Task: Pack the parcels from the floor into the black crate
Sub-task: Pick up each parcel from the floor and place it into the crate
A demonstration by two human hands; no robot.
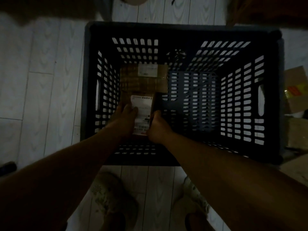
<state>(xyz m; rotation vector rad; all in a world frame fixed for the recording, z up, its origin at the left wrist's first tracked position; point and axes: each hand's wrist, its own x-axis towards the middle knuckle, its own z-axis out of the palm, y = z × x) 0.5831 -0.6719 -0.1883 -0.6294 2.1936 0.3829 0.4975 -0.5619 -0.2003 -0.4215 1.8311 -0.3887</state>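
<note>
A black slatted crate [273, 90] stands on the pale floor in front of me. In its left half lie two brown cardboard parcels. The far parcel [143, 80] has a small white label and lies against the back-left corner. The near parcel [143, 104] carries a long white shipping label. My left hand [125, 117] lies with its fingers on that parcel's left side and top. My right hand [156, 125] grips its right edge, thumb up along the side. Both hands are deep inside the crate.
The crate's right half shows only its slatted bottom [196, 100]. More cardboard parcels [295, 90] lie on the floor to the right of the crate. My two feet in light shoes [113, 194] stand just before the crate's near wall. Dark furniture borders the top.
</note>
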